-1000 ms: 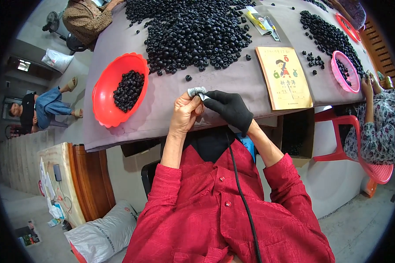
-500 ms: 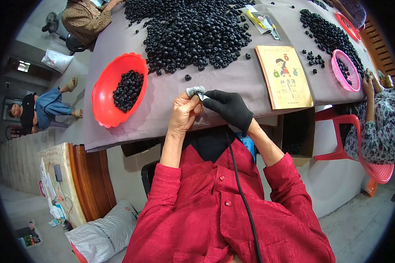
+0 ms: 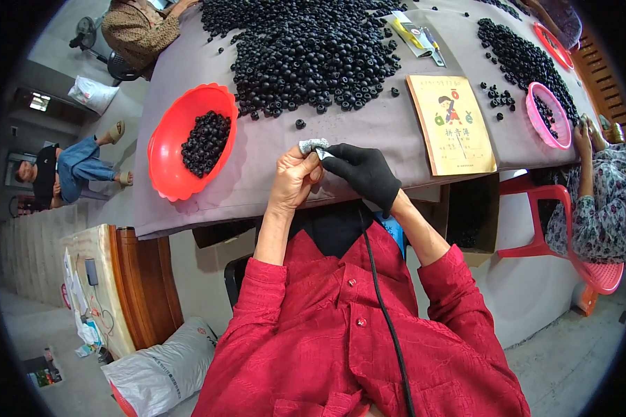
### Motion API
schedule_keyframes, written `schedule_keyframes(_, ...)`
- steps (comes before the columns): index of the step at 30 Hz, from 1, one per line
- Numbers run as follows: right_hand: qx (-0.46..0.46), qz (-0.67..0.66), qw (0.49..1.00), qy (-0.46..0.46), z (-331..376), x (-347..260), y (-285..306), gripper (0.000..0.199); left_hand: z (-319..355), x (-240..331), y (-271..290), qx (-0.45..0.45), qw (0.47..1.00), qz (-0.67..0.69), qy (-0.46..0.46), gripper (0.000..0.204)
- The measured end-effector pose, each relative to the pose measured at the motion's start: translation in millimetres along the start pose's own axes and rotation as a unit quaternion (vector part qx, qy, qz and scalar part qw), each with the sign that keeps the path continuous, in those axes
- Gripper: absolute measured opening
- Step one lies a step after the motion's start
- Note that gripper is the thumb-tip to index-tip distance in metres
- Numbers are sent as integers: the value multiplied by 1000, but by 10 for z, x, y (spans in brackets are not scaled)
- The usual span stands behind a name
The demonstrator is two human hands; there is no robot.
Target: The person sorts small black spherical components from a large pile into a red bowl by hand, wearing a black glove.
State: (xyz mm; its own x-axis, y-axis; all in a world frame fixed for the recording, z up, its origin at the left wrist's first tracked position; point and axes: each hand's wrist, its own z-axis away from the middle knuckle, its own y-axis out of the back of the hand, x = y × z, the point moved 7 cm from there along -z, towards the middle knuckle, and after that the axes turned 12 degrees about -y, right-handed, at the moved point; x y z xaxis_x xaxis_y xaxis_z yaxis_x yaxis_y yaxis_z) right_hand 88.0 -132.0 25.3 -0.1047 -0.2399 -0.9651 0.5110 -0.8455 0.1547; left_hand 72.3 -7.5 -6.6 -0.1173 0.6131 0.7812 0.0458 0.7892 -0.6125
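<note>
My left hand (image 3: 293, 182) is bare, its fingers curled and the thumb pressed toward the index finger. A speckled grey-white wrapping (image 3: 311, 144) covers the tip of that index finger. Against it, my right hand (image 3: 363, 174), in a black glove, pinches with thumb and forefinger. A small whitish bit (image 3: 323, 154) shows where the fingertips meet; what else they hold is hidden. Both hands are over the table's near edge. Just beyond them lies one loose black bead (image 3: 300, 124), with a large pile of black beads (image 3: 313, 62) farther back.
A red scalloped bowl (image 3: 165, 149) holding black beads stands left. At right lie a yellow booklet (image 3: 455, 139), a packaged tool (image 3: 416, 38) and a pink basket (image 3: 533, 121). Grey cloth (image 3: 268, 139) covers the table. Another person's hands (image 3: 591, 135) are at the far right.
The view has shifted very slightly. Both hands keep the same pinch at the same place, with no visible change in what they hold.
</note>
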Motion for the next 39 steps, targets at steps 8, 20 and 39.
schedule_keyframes(8,25,-7,999,46,30,-57,1,29,14,19,4,4,998,-50,-23,13)
schedule_keyframes(20,44,-22,999,12,42,-62,65,30,125,1575,307,189,858,-426,-215,17)
schedule_keyframes(39,30,-29,999,-12,18,-22,49,32,-581,471,117,9,659,-733,-168,21)
